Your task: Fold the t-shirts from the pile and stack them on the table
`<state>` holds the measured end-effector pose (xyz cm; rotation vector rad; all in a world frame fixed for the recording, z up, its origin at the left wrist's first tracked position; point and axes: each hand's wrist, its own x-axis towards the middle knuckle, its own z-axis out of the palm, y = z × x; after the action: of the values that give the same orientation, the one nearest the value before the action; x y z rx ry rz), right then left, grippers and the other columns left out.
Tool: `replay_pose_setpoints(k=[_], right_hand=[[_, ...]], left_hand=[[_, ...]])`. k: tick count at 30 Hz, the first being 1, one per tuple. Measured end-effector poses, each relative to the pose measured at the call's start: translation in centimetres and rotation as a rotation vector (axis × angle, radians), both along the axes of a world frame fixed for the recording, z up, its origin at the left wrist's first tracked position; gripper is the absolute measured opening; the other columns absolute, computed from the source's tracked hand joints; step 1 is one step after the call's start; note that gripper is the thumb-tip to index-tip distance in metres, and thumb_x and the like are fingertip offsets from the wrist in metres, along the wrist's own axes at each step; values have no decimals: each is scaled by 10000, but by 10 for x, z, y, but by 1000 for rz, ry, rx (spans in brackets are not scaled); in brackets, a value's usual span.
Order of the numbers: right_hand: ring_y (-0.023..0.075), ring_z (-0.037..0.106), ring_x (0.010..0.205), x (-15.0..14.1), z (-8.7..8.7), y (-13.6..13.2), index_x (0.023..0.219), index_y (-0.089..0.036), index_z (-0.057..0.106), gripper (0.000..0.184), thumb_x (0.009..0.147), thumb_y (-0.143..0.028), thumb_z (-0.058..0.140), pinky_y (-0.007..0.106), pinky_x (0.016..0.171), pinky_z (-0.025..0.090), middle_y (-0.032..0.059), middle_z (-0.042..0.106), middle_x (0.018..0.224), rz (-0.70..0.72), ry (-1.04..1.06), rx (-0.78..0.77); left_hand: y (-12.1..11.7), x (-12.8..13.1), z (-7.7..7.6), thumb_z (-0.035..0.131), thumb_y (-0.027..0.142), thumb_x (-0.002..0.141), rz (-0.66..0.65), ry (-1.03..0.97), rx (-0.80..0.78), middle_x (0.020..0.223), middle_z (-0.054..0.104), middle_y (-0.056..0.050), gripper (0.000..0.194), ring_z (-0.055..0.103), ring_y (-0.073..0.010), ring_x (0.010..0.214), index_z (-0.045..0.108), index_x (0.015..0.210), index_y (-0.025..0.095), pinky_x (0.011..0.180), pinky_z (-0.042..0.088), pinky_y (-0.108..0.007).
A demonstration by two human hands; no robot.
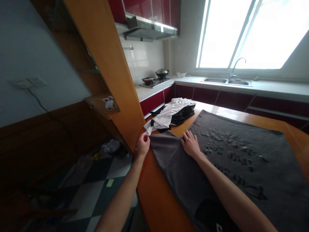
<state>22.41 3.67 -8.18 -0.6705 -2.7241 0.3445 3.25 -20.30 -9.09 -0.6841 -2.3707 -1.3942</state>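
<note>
My left hand [143,145] pinches the far left corner of a smooth grey garment [176,167] between thumb and fingers. My right hand [191,144] rests with spread fingers on the garment's far edge. A black section [209,209] with a small white mark shows on the garment near the bottom, partly covered by my right forearm. Beneath and to the right lies a dark grey cloth [241,132] with raised dark lettering, spread over the orange wooden table [154,190]. The garment's kind cannot be made out.
A heap of white and black clothes [169,116] sits at the table's far left end. Beside the table rises a wooden post [116,64]. Behind are a stove [155,83] with pans and a sink [227,81] under the window. Clutter lies on the checkered floor [94,183].
</note>
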Motion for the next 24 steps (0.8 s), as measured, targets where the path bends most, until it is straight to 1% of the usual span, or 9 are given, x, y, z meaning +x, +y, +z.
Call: replay_pose_setpoints(k=[2,4,7,11,14,18,21,24], right_hand=[[275,204,1538,-1,-2,-1,1567,-145,349,610,1033,-440,326,492,1216,184,141,276,1658,5,-43,-19],[268,166,1549,-2,-4,-1,1596,-130,272,648,1037,-457,302,491,1225,161,141,216,1677,-14,-48,-26],[259,170,1549,-2,-5,0,1595,-91,257,670,1036,-459,283,490,1237,119,146,237,1668,-17,-87,-46],[257,164,1551,-2,-4,1,1591,-41,237,708,1027,-465,297,479,1245,109,156,222,1669,-36,-94,-65],[261,168,1550,-2,-3,2,1584,-44,263,703,1025,-467,310,472,1246,104,163,225,1667,-28,-91,-76],[267,189,1545,-4,-1,3,1577,-65,296,672,1021,-441,346,473,1242,118,168,232,1664,-31,-41,-117],[268,235,1531,-5,-2,4,1553,-70,351,609,1023,-369,356,478,1238,137,170,291,1645,-44,31,-158],[264,310,1500,-5,-3,6,1504,-79,438,536,1012,-277,360,455,1224,197,167,380,1606,-81,106,-185]], left_hand=[[1,0,1,558,235,809,-2,5,-25,886,711,-81,116,694,-240,840,622,899,201,806,564,-362],[2,1,1,556,222,802,-1,11,-41,892,713,-84,115,696,-245,851,618,898,206,816,561,-363],[3,2,3,549,222,805,-1,13,-56,897,718,-89,117,698,-248,851,613,901,209,811,563,-361],[2,0,3,555,238,796,-21,3,-70,898,723,-96,121,700,-257,847,617,896,208,804,567,-363],[3,-5,1,553,255,786,-25,-7,-78,900,728,-100,144,703,-259,836,625,899,202,799,570,-366],[4,-11,-3,561,330,797,-30,-20,-103,942,739,-106,232,712,-263,874,646,956,185,824,571,-371],[3,-12,-3,579,344,789,-62,-25,-130,967,748,-107,284,718,-267,900,665,999,172,843,571,-371],[2,-10,-1,580,322,793,-85,-15,-141,959,755,-100,261,724,-262,889,683,982,174,844,574,-363]])
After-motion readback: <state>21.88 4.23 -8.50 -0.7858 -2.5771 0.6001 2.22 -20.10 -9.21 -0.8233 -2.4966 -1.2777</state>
